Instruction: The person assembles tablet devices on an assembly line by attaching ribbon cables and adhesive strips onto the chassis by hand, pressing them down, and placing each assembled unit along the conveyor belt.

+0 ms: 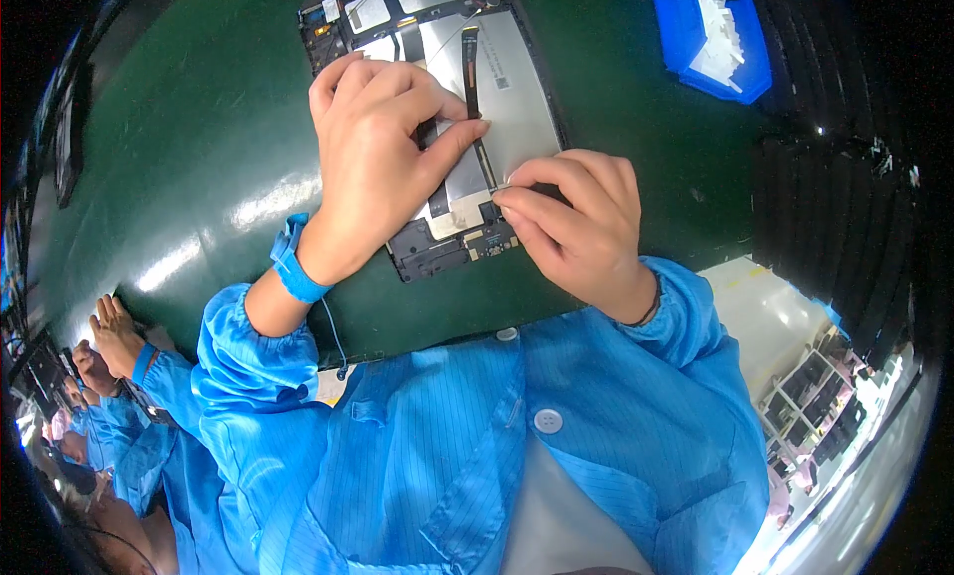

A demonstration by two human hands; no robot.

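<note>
An opened tablet [422,262] lies on the green mat, its silver battery [517,93] and circuit boards exposed. Down the battery runs a narrow black flex cable [471,68]. My left hand [373,123] rests over the tablet's left side, thumb and forefinger pinched on the middle of this cable. At the cable's lower end, my right hand [581,217] is closed in a pinch. Whatever sits between its fingertips is too small to make out. Just below them is a small board [492,242] at the tablet's near edge. The left palm hides part of the tablet.
A blue bin [676,38] holding white strips [717,38] stands at the far right, beside black ribbed material [835,237]. A blue wrist strap [293,262] with a cord circles my left wrist. At the lower left, a co-worker's hands [117,336] are at the mat's edge.
</note>
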